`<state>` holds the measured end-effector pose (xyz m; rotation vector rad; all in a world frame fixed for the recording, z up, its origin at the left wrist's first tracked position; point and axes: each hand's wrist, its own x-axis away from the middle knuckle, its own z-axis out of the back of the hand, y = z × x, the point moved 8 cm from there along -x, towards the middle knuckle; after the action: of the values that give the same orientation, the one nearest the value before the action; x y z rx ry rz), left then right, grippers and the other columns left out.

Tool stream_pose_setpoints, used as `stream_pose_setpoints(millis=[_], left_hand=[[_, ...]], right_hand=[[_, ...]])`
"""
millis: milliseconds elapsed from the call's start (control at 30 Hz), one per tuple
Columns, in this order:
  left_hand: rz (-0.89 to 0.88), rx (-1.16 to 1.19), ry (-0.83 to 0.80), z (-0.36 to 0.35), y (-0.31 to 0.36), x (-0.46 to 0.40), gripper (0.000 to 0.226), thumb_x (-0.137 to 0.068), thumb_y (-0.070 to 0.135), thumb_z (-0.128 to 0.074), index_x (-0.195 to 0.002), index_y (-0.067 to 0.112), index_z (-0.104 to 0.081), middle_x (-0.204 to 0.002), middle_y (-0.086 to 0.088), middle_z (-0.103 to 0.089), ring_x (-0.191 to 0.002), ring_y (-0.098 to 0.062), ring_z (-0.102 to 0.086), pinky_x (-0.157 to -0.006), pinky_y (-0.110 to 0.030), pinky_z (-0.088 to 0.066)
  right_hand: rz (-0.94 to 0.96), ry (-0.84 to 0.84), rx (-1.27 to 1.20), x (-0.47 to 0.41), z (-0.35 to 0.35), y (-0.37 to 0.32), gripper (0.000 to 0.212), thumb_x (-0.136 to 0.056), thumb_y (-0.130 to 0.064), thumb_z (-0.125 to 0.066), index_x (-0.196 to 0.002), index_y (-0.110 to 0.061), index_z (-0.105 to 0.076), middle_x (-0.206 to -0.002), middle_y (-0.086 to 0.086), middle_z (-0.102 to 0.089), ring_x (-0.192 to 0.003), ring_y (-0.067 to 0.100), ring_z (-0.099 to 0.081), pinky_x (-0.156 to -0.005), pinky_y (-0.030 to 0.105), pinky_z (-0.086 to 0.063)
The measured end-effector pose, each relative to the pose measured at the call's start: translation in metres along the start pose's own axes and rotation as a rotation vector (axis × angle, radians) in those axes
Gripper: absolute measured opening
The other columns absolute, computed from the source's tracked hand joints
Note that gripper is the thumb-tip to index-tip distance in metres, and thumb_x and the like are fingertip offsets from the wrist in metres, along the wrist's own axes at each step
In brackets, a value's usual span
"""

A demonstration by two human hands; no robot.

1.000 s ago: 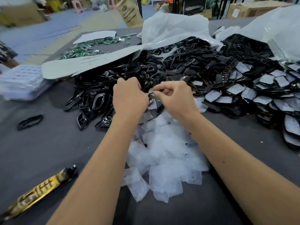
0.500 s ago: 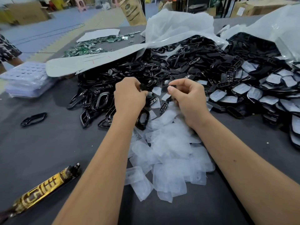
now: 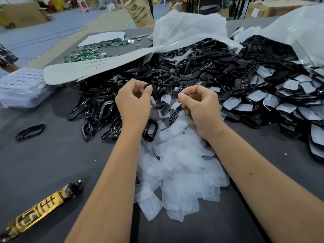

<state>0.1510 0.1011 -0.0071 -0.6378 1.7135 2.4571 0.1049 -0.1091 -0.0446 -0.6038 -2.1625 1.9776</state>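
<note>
Working over a grey table, at the near edge of a big heap of black plastic parts spilling from torn white bags. Nearer in, a drift of loose clear film pieces between the forearms. Hands apart, raised just over the heap's edge: left hand pinching a black frame with thumb and forefinger, right hand curled round a small black insert (mostly hidden by fingers, exact shape hard to tell). No contact between the two parts yet. Probably about to fit insert into frame. Risks: dropping either piece from so thin a pinch and losing it among look-alikes below; pushing the insert in crooked and jamming or cracking it, with so little of it in sight; catching stray film in the joint.
</note>
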Motion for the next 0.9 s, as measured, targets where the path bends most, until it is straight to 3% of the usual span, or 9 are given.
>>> stream_pose_setpoints(millis=[100,167,300,367,433,500,667,767,900], left_hand=[[0.133,0.249,-0.098,-0.012,-0.004,0.006,0.007,-0.096,0.009,-0.069,-0.094,0.015,-0.065,-0.085,-0.006,-0.068,-0.064,-0.019,-0.075,-0.075,-0.046,-0.065],[0.147,0.21,-0.146,-0.017,-0.004,0.007,0.012,-0.095,0.011,-0.071,-0.105,0.015,-0.065,-0.093,-0.003,-0.068,-0.069,-0.012,-0.075,-0.082,-0.044,-0.064],[0.066,-0.332,-0.26,-0.009,0.002,-0.001,0.019,-0.086,0.034,-0.08,-0.096,0.024,-0.067,-0.088,0.007,-0.07,-0.08,-0.009,-0.068,-0.079,-0.034,-0.058],[0.122,-0.594,-0.447,-0.009,-0.001,-0.004,0.026,-0.079,0.044,-0.086,-0.086,0.026,-0.069,-0.088,0.007,-0.069,-0.083,-0.011,-0.064,-0.07,-0.03,-0.049],[0.187,-0.742,-0.655,-0.012,-0.004,0.002,0.031,-0.072,0.044,-0.092,-0.085,0.027,-0.07,-0.089,0.007,-0.067,-0.081,-0.009,-0.061,-0.061,-0.027,-0.042],[0.19,-0.804,-0.748,-0.015,0.0,0.006,0.029,-0.07,0.036,-0.095,-0.085,0.028,-0.071,-0.09,0.007,-0.066,-0.079,-0.008,-0.058,-0.057,-0.027,-0.039],[0.21,-0.644,-0.71,-0.014,0.002,0.002,0.013,-0.081,0.026,-0.089,-0.076,0.023,-0.077,-0.076,0.003,-0.068,-0.069,-0.013,-0.061,-0.061,-0.027,-0.047],[0.249,-0.442,-0.507,-0.009,-0.002,-0.008,0.018,-0.094,0.03,-0.075,-0.081,0.019,-0.077,-0.072,-0.002,-0.068,-0.061,-0.015,-0.062,-0.066,-0.029,-0.052],[0.249,-0.116,-0.244,-0.018,-0.007,-0.002,0.027,-0.105,0.021,-0.058,-0.089,0.004,-0.068,-0.07,-0.005,-0.066,-0.048,-0.01,-0.065,-0.057,-0.029,-0.051]], right_hand=[[-0.008,0.008,-0.033,0.0,0.001,0.001,0.007,-0.093,-0.005,-0.073,-0.09,-0.007,-0.066,-0.078,0.01,-0.075,-0.061,0.011,-0.058,-0.054,0.02,-0.047],[-0.013,0.021,-0.074,-0.001,0.003,0.001,0.008,-0.095,-0.005,-0.071,-0.092,-0.006,-0.064,-0.075,0.005,-0.075,-0.061,0.012,-0.057,-0.053,0.02,-0.047],[-0.019,0.006,-0.088,-0.001,0.002,0.001,0.009,-0.095,-0.004,-0.07,-0.09,-0.007,-0.062,-0.076,0.006,-0.075,-0.061,0.011,-0.057,-0.054,0.021,-0.047],[-0.019,-0.005,-0.069,0.0,0.001,0.001,0.011,-0.095,-0.005,-0.07,-0.088,-0.009,-0.062,-0.075,0.005,-0.075,-0.061,0.011,-0.056,-0.054,0.021,-0.047],[-0.017,-0.007,-0.062,0.0,0.0,0.001,0.012,-0.095,-0.005,-0.07,-0.087,-0.01,-0.062,-0.075,0.004,-0.075,-0.06,0.01,-0.056,-0.053,0.02,-0.046],[-0.021,-0.005,-0.068,0.0,0.0,0.0,0.012,-0.095,-0.005,-0.07,-0.088,-0.009,-0.062,-0.074,0.004,-0.075,-0.059,0.01,-0.056,-0.053,0.02,-0.046],[-0.03,-0.012,-0.085,0.001,-0.001,-0.001,0.011,-0.096,-0.004,-0.07,-0.089,-0.007,-0.062,-0.073,0.005,-0.074,-0.058,0.01,-0.054,-0.052,0.02,-0.045],[-0.025,-0.009,-0.101,0.001,0.0,-0.001,0.009,-0.097,-0.004,-0.069,-0.091,-0.005,-0.062,-0.073,0.005,-0.073,-0.057,0.009,-0.054,-0.052,0.019,-0.045],[-0.019,-0.019,-0.124,0.002,0.0,-0.002,0.01,-0.096,-0.003,-0.07,-0.088,-0.008,-0.065,-0.075,0.009,-0.071,-0.059,0.012,-0.053,-0.053,0.02,-0.044]])
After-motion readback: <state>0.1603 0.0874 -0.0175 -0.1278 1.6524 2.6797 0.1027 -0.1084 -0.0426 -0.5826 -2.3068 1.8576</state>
